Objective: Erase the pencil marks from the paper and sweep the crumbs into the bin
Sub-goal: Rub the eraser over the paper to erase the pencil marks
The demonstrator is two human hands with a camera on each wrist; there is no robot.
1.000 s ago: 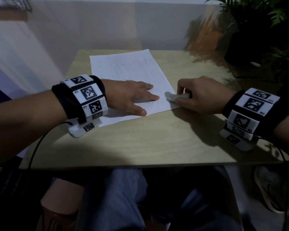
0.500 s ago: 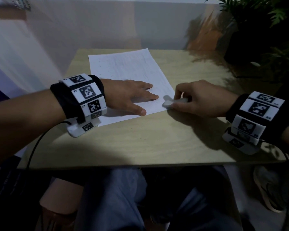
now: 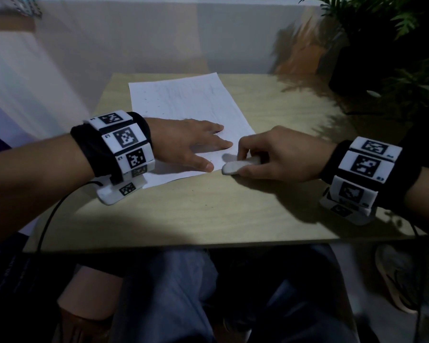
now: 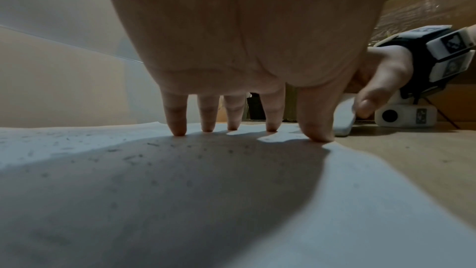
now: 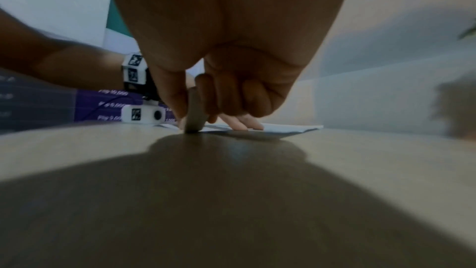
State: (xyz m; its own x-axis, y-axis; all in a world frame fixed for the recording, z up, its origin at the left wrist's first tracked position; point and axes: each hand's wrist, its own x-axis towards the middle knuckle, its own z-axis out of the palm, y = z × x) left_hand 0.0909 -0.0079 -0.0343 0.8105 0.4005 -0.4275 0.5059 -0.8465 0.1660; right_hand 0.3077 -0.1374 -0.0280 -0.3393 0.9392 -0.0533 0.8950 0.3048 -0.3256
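Left hand (image 3: 183, 142) flat, fingers spread, pressing paper (image 3: 188, 105) onto table (image 3: 233, 209). Right hand (image 3: 280, 154) pinches eraser (image 3: 235, 166) at paper's near right corner.

One paper (image 3: 183, 107), one eraser (image 3: 233, 167), one table (image 3: 208, 214), two hands.

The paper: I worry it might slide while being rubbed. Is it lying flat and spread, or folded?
Spread flat. The paper lies unfolded on the table, with the left hand pressing straight fingers on it.
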